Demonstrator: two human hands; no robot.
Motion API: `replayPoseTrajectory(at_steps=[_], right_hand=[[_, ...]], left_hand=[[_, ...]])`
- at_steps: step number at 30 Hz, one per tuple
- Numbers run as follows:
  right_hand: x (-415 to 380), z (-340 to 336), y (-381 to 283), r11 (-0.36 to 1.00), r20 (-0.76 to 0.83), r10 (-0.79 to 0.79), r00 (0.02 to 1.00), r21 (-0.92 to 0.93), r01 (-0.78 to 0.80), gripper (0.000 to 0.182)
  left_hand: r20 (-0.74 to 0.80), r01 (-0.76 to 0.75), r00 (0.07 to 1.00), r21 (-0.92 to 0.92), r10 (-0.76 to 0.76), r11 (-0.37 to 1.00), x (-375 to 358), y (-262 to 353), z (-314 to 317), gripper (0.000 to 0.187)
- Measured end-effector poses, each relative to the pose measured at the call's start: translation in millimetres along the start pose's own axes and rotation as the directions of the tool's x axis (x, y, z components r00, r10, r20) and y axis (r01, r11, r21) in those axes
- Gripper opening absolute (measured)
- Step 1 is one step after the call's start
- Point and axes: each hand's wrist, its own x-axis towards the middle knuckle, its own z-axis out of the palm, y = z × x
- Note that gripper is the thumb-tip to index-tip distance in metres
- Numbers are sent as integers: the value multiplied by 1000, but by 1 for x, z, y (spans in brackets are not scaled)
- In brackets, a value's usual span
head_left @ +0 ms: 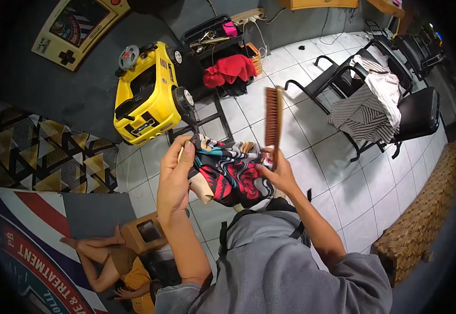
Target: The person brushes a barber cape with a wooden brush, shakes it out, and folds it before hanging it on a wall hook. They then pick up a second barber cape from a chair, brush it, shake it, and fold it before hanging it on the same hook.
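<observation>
A patterned cloth [233,172] in black, red, teal and white is bunched between my two hands in front of my body. My left hand [175,170] pinches its left edge, thumb on top, with a cream-coloured part hanging beside the fingers. On the cloth's right side, my right hand [280,172] is closed on the cloth and on the lower end of a brush [273,118]. The brush stands upright from that hand, its reddish-brown bristles facing left. The fingers under the cloth are partly hidden.
A yellow toy car [147,94] is at upper left, beside a black rack with a red cloth [230,70]. Black chairs [419,115] with striped cloth [366,107] stand right. Another person [115,264] is at lower left. A woven box [421,214] sits lower right.
</observation>
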Motion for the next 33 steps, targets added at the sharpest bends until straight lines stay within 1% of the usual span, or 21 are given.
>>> replayPoseTrajectory(at_steps=[2,5,6,9,11,13,14,15,17,19,21,23,24,25,26,27,29,30,31,32,33], right_hand=[[10,12,5,989,-13,-136,991,50,136,37],[10,19,6,993,44,-106,993,64,103,28],[7,21,3,988,-24,-150,988,20,151,22],[-18,19,-13,991,-36,-135,990,-24,134,21],[-42,28,-24,987,-14,-152,988,-55,151,18],[-64,36,-50,1000,206,-30,978,1,31,19],[-69,40,-56,997,292,-57,955,59,41,20],[-73,45,-60,992,371,-88,924,118,46,21],[-77,52,-72,993,330,-82,941,112,47,21],[-75,46,-89,976,261,-56,964,220,-2,21],[-71,51,-90,939,241,-31,970,339,-54,23],[-56,46,-110,916,169,-100,981,399,25,23],[-48,49,-112,959,98,-134,986,262,104,23],[-48,55,-98,959,99,-137,986,262,107,23],[-45,68,-67,991,62,-114,991,71,110,24],[-43,81,-34,987,18,-101,995,-123,103,24],[-49,82,38,860,131,88,987,-511,-9,31],[-61,74,97,749,269,99,958,-654,106,41],[-70,66,161,645,335,357,872,-763,30,48],[-95,50,198,588,129,576,807,-752,-299,48],[-107,25,203,423,109,717,689,-853,-306,46]], left_hand=[[25,-51,999,190,47,980,1,-3,-5,18],[-19,-147,986,342,164,928,5,-2,-8,15],[-19,-152,985,342,169,927,7,-4,-10,15],[-329,-159,921,176,210,972,17,-22,-22,15],[-343,-207,901,196,265,959,26,-30,-29,18],[-255,-349,855,362,452,864,32,-31,-31,15],[-161,-316,921,228,355,921,30,-31,-34,12],[-155,-316,922,225,354,921,28,-29,-33,12],[-131,-164,980,-102,151,981,24,-20,-25,12],[-157,-178,973,-40,170,983,21,-13,-23,13],[-86,-220,974,-113,211,969,14,-6,-20,13],[-45,-241,971,-157,236,958,13,3,-11,14],[-40,-335,942,-115,333,935,14,6,-9,13],[-33,-429,903,-70,428,901,14,12,-6,12],[-45,-425,904,-205,425,882,14,21,0,10],[-46,-433,900,-200,433,879,14,27,-2,10],[-262,-553,818,-115,512,825,15,36,-7,8],[-280,-568,811,-170,513,805,12,41,-17,8],[-346,-578,794,-173,500,798,12,43,-29,7],[-291,-525,849,-366,441,769,10,47,-42,7],[-222,-447,893,-544,392,710,8,51,-49,7]])
